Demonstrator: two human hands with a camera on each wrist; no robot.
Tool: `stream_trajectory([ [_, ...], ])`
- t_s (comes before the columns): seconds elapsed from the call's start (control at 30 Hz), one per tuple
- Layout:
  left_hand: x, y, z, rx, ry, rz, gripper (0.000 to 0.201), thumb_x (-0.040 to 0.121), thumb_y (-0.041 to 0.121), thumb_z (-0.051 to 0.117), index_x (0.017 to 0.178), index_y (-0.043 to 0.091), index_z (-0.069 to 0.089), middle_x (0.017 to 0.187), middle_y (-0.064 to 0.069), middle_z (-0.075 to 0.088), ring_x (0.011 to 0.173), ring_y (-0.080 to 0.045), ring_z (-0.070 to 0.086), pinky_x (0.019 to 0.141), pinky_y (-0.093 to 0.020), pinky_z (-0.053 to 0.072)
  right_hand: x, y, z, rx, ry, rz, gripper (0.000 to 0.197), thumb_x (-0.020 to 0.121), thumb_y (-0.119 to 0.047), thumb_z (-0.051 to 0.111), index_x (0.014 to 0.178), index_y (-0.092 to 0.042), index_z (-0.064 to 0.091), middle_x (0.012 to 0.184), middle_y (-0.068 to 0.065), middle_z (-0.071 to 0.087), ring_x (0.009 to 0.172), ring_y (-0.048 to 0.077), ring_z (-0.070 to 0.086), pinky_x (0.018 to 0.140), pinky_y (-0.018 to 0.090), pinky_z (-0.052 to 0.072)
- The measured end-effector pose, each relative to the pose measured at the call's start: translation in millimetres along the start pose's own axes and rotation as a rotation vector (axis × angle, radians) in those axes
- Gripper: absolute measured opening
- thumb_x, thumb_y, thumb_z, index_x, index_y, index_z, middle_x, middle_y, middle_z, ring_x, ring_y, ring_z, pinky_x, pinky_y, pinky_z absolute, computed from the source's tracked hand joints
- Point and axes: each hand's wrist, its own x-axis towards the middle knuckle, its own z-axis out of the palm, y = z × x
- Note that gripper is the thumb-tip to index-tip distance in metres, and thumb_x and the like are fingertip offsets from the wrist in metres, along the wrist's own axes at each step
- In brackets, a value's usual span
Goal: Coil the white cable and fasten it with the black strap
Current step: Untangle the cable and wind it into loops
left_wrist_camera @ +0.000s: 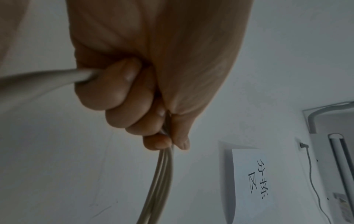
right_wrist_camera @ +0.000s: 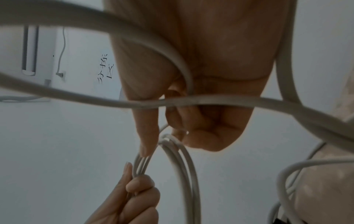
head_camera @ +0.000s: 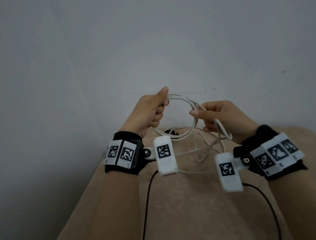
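White cable (head_camera: 178,103) is hanging in the air between both hands, above a beige cloth-covered surface (head_camera: 179,212), with a few loops already formed. Left hand (head_camera: 149,113) is gripping the bundled turns on the far-left side of the coil, fingers curled fully round, thumb on top; the left wrist view is showing the strands exiting below the closed fist (left_wrist_camera: 134,94). Right hand (head_camera: 223,118) is pinching the right side of the coil, thumb and index closed on the strands, the other fingers curled with a stray loop draped over them. The uncoiled tail is trailing down in loose tangles onto the cloth. Cable is looking light, thin, limp and a bit springy, so loops will likely be trying to spread or slip unless the grip stays closed where the turns cross; best hold is probably at that crossing point, with the free hand feeding slack. Black strap (head_camera: 170,132) is probably the dark item lying on the cloth behind the coil, partly hidden, so can't confirm. No containers are showing.
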Motion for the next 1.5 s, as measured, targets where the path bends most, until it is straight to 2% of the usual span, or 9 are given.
stream_trajectory([
  [0.27,2.0,-5.4,-2.1,-0.095,-0.059,-0.072,0.04,0.096,0.046,0.045,0.068,0.018,0.046,0.059,0.005,0.04,0.044,-0.007,0.032,0.041,-0.017,0.026,1.3,0.6,-0.3,0.004,0.002,-0.038,0.023,0.093,-0.019,0.057,0.074,-0.009,0.065,0.041,-0.008,0.038,0.037,0.005,0.034,0.049,0.018,0.047],
  [0.5,-2.0,-7.3,-11.5,0.28,-0.129,-0.028,0.04,0.098,0.04,0.044,0.079,0.015,0.07,0.077,0.008,0.07,0.072,-0.008,0.061,0.069,-0.022,0.046,0.4,1.9,-0.4,-0.101,-0.109,-0.005,0.024,0.094,-0.017,0.054,0.077,-0.003,0.061,0.039,-0.01,0.039,0.037,0.006,0.035,0.05,0.022,0.043],
  [0.63,-4.1,0.8,2.8,0.408,-0.249,-0.022,0.039,0.096,0.04,0.049,0.076,0.015,0.072,0.063,0.007,0.066,0.064,-0.01,0.057,0.064,-0.019,0.044,0.2,2.8,6.6,-0.191,-0.194,0.013,0.022,0.093,-0.015,0.057,0.074,-0.006,0.063,0.043,-0.011,0.045,0.04,0.006,0.038,0.054,0.026,0.037],
  [0.77,-4.2,-1.4,12.6,0.402,-0.337,-0.082,0.042,0.096,0.04,0.05,0.075,0.009,0.067,0.044,0.011,0.038,0.044,-0.009,0.032,0.045,-0.019,0.029,0.9,4.6,9.1,-0.233,-0.2,-0.011,0.022,0.088,-0.021,0.063,0.068,-0.015,0.07,0.061,0.009,0.047,0.055,0.018,0.04,0.054,0.028,0.036],
  [0.93,-1.1,-3.9,12.7,0.335,-0.208,-0.034,0.041,0.098,0.039,0.046,0.064,0.016,0.051,0.041,0.014,0.032,0.036,-0.003,0.022,0.037,-0.016,0.019,2.4,3.5,10.5,-0.106,-0.083,-0.046,0.036,0.09,-0.031,0.059,0.09,0.004,0.068,0.053,0.0,0.048,0.047,0.013,0.041,0.051,0.027,0.038],
  [1.1,4.7,-9.0,-0.5,0.15,0.024,0.023,0.038,0.099,0.034,0.045,0.065,0.017,0.048,0.044,0.014,0.029,0.038,-0.003,0.018,0.036,-0.016,0.015,-0.4,-6.3,-1.3,0.049,-0.033,0.062,0.044,0.099,-0.045,0.036,0.107,-0.013,0.064,0.067,0.01,0.068,0.056,0.02,0.062,0.055,0.029,0.053],
  [1.17,6.7,-10.8,-5.7,0.084,0.124,0.038,0.037,0.099,0.033,0.046,0.065,0.017,0.049,0.046,0.014,0.031,0.038,-0.003,0.019,0.036,-0.016,0.015,-1.0,-7.4,-5.1,0.012,-0.03,0.061,0.039,0.1,-0.04,0.035,0.105,-0.013,0.064,0.072,0.012,0.071,0.061,0.024,0.065,0.062,0.032,0.055],
  [1.3,9.2,-11.2,-10.0,-0.012,0.287,0.033,0.036,0.098,0.032,0.047,0.066,0.017,0.05,0.044,0.014,0.033,0.037,-0.003,0.021,0.035,-0.016,0.016,-1.2,-5.0,-10.4,-0.075,-0.035,0.025,0.015,0.092,-0.003,0.052,0.094,-0.01,0.065,0.078,0.01,0.074,0.071,0.02,0.069,0.075,0.035,0.055],
  [1.5,9.9,-9.5,-4.4,-0.027,0.296,0.029,0.035,0.099,0.031,0.046,0.067,0.016,0.05,0.043,0.014,0.033,0.036,-0.003,0.021,0.035,-0.016,0.016,5.7,5.8,2.9,-0.235,0.117,-0.18,0.011,0.078,-0.005,0.074,0.072,-0.014,0.07,0.077,0.01,0.074,0.065,0.014,0.068,0.075,0.03,0.056],
])
